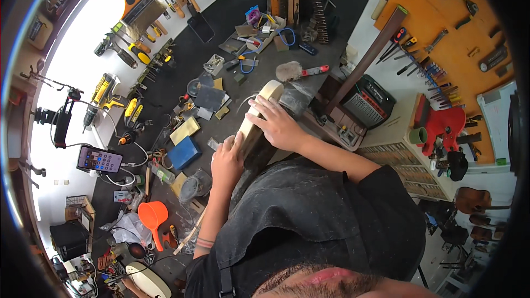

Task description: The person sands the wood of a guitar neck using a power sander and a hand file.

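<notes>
A pale wooden piece [270, 90] with a rounded upper end stands on edge in front of my apron, running from upper right to lower left. My right hand [279, 127] lies across its narrow face, fingers spread and bent over the far side. Lower down, my left hand [227, 161] grips the same wood with curled fingers, their tips at its edge. The lower part of the piece is hidden behind my hands and apron. Just beyond its top end lies a brush with fluffy pale bristles [289, 71] and a red-and-grey handle [315, 70].
Left of the wood, the dark bench holds a blue block [184, 153], a yellow block [185, 131], sanding sheets [210, 98] and a clear bottle [162, 173]. An orange scoop [152, 214] sits nearer me. A drill [103, 96] and a mounted phone [100, 159] are farther left.
</notes>
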A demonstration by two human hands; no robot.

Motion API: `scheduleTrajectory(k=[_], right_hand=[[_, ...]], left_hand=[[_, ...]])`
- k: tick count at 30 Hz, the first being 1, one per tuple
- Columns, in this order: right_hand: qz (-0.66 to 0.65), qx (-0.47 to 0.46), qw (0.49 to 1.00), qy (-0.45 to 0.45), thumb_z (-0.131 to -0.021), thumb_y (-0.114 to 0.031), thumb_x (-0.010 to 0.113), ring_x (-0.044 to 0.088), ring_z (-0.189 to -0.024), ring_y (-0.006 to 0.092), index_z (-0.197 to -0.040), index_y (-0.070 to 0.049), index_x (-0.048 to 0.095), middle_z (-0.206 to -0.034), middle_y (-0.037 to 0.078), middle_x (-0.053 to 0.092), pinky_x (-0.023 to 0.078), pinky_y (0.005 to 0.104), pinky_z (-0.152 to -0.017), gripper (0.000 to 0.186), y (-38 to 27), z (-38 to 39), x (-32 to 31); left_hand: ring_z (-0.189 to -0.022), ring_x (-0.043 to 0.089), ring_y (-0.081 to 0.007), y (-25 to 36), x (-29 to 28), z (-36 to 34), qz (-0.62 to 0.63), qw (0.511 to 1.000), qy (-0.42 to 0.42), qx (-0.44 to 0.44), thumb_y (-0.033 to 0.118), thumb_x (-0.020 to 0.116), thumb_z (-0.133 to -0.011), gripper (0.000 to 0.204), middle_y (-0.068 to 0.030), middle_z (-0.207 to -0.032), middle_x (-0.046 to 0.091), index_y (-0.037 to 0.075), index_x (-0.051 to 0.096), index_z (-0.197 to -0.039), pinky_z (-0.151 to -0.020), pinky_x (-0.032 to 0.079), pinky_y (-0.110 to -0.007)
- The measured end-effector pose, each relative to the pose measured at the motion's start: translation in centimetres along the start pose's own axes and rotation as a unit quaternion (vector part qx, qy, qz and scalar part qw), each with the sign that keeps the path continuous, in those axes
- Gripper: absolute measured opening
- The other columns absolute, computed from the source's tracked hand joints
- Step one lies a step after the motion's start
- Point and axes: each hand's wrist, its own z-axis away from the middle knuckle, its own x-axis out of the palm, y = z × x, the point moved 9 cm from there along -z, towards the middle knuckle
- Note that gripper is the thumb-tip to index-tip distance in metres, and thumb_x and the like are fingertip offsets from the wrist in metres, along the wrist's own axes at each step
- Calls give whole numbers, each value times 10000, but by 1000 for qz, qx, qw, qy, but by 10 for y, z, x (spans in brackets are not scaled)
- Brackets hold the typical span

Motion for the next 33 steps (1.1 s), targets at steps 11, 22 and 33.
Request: scheduleTrajectory(k=[11,22,33], right_hand=[[-20,-59,998,32,-929,-88,703,381,-1588,367,-1489,-191,618,-1644,115,476,281,625,-1293,575,43,-11,-9],[-182,-192,962,-72,-878,-210,827,576,-1353,299,-1507,-178,599,-1339,81,637,371,548,-1247,670,115,-55,-6],[-256,-266,916,-158,-880,-187,814,642,-1193,308,-1526,-145,566,-1243,88,663,498,460,-1057,694,137,-68,4]], left_hand=[[-1124,665,-316,0,-3,15,-41,997,-30,-49,97,727,-917,480,-90,-1267,709,158,698,-1392,-961,520,-473],[-1436,554,-331,32,11,14,-198,953,42,-226,76,691,-911,531,-131,-1552,605,129,662,-1438,-1208,347,-569],[-1659,284,-326,67,53,-14,-165,890,65,-420,169,749,-813,927,-169,-1765,353,58,403,-1666,-1312,122,-643]])
